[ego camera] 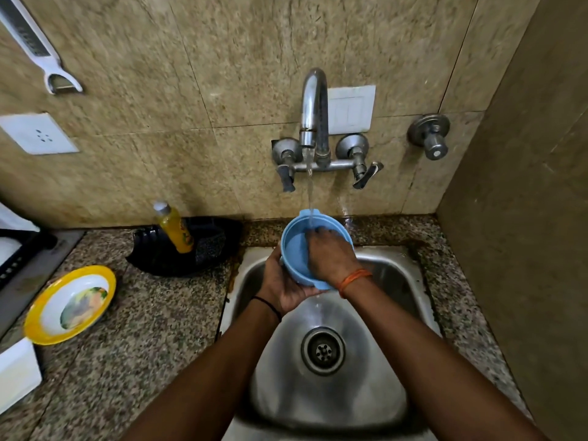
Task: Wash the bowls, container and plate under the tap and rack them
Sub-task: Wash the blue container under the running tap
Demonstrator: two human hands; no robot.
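A light blue bowl (294, 246) is held over the steel sink (394, 278), right under the running tap (313, 103). Water streams into it and spills over its near edge. My left hand (281, 283) cups the bowl from below and the left. My right hand (329, 254) reaches inside it, fingers pressed against the inner wall. A yellow-rimmed white plate (71, 303) with a picture in its middle rests tilted on the granite counter at the left.
A yellow dish-soap bottle (175, 229) stands in a black holder (203, 249) behind the sink's left corner. A black rack (16, 256) sits at the far left edge. A white box (16, 374) lies near the plate. A brown wall closes off the right side.
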